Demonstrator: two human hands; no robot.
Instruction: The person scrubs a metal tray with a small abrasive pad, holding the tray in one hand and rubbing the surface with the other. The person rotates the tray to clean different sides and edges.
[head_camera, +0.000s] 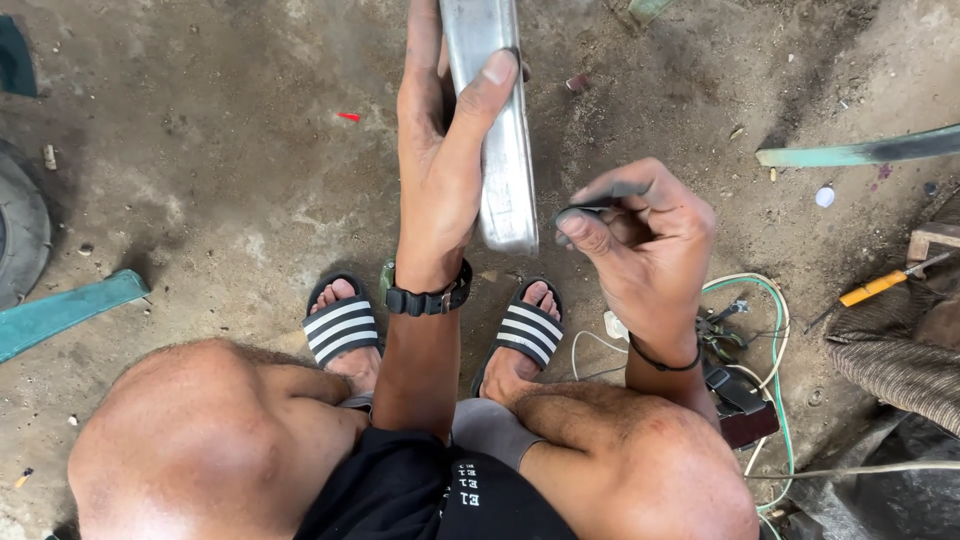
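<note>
- The left hand grips a long, flat metal bar with rounded edges: the thumb presses across its face near the top, and the other fingers wrap around behind it.
- The bar runs from the top edge of the view down past the left thumb, and its rounded lower end hangs just below the heel of that hand, above the sandalled feet.
- A black strapped watch sits on the left wrist.
- The right hand is just to the right of the bar's lower end, fingers drawn in narrow, thumb and forefinger pinching a small dark sheet that looks like a scrap of abrasive paper.
- The pinched sheet's tip lies just beside the bar's right edge; whether it touches cannot be told.
- A thin black band circles the right wrist.
- Beyond the right hand, on the dirt floor, lie coiled green and white cables and a yellow-handled screwdriver.
</note>
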